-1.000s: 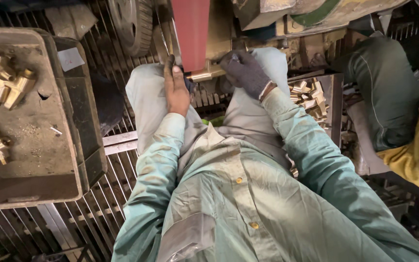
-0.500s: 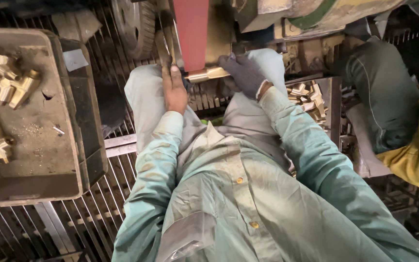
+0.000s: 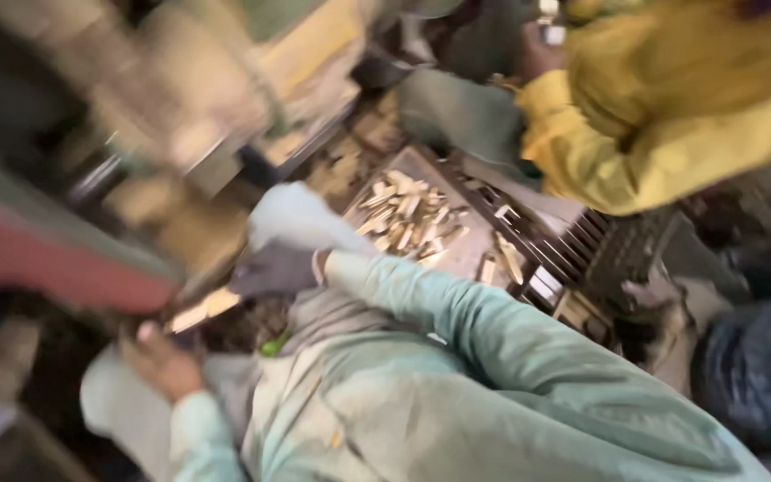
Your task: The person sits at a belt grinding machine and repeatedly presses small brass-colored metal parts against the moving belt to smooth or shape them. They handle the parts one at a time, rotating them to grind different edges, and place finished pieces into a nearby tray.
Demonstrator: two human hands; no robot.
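Both hands (image 3: 216, 317) on brass piece (image 3: 203, 310), crowded beside belt (image 3: 64, 268).

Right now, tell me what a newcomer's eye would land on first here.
First, the yellow sleeve of another person fills the upper right. Next, a metal tray heaped with pale brass-coloured pieces sits at centre, just beyond the wearer's gloved right hand. That hand and the bare left hand at lower left meet a brass piece by the red belt at left; the picture is blurred, so the grip is unclear.
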